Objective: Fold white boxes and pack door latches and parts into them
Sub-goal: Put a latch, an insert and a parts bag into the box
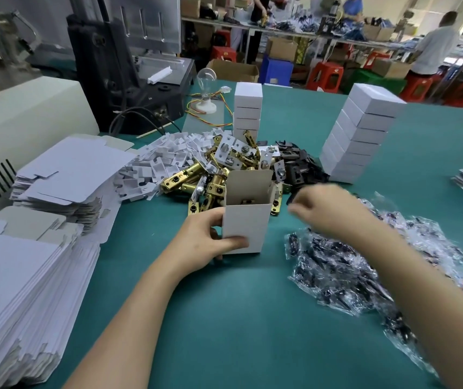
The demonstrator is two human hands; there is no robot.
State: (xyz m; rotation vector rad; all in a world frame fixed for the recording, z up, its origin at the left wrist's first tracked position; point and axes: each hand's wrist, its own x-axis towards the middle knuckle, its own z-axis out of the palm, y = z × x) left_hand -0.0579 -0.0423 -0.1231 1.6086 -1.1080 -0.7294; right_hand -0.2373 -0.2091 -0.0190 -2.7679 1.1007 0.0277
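Now packing: left hand (210, 240) grips the open box (245, 220) upright; right hand (327, 210), at its three o'clock, is blurred (fingers unreadable). Next, probably drop a bag (348, 276) in.

- I see a green table (224, 318) under everything.
- A clear light bulb (206, 77) stands on a round white base (206, 107) at the far side.
- Red and yellow wires (210, 119) curl out beside the base.
- A dark machine (118, 80) sits at the back left.
- A big cream machine (28, 113) with slots sits beside it.
- Far back are red stools (325, 75), a blue crate (276, 70) and a brown cardboard box (233, 69).
- A person in a white shirt (432, 49) stands back there.
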